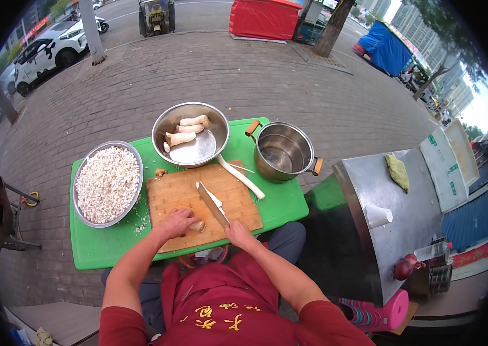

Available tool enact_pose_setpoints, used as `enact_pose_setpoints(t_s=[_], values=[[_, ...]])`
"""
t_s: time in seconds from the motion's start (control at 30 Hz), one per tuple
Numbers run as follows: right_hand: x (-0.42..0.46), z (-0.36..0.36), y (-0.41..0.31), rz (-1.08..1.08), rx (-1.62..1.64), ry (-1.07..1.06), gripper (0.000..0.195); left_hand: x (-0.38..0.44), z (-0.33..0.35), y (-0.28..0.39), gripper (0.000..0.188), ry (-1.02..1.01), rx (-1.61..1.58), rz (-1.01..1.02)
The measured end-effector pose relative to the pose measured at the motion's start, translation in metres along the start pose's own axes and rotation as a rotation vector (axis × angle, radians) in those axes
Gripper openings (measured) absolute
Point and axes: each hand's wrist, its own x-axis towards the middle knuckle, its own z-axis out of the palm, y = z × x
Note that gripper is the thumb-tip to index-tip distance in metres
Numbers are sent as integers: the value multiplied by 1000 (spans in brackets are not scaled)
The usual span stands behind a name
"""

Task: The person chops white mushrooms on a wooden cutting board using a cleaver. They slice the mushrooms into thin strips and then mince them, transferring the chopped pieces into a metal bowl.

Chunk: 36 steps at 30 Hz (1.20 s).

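My right hand [239, 234] grips a wide-bladed kitchen knife [212, 203], its blade slanting over the wooden cutting board [235, 194]. White slices [215, 199], apparently of mushroom, lie along the far side of the blade. To the left, my left hand [178, 222] holds a king oyster mushroom piece [198, 226] against the board; the fingers hide part of it. Whole king oyster mushrooms [181, 138] lie in a steel basin [223, 149] behind the board. A large bowl at the left is heaped with finely diced mushroom [107, 184].
The green table [97, 253] also bears a steel pot [285, 151] with wooden handles, a leek-like white stalk [244, 178] and a small brown scrap [160, 172]. On the right, a metal counter [373, 251] carries a cup [378, 216], red onions [406, 267] and a cloth [397, 173].
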Motion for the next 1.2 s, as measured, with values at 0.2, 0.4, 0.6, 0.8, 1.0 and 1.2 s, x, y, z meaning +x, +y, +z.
enact_pose_setpoints(t_s=[0.2,0.4,0.6,0.8,1.0,1.2], values=[[1,6,6,-6,4,-24,32,-12,1,-15,40,-62,64,-124],[2,1,6,17,-18,-63,32,-14,-1,-23,34,-83,77,-90],[-3,-3,6,33,18,-105,30,-29,-2,-28,32,-26,49,-92],[-17,-19,-15,2,-11,-95,23,-61,0,-9,65,336,-63,-255],[-15,-27,-47,-105,-66,-169,20,-84,38,14,66,702,-225,-586],[0,-38,-76,-183,-199,-270,21,-59,49,32,48,770,-133,-504]])
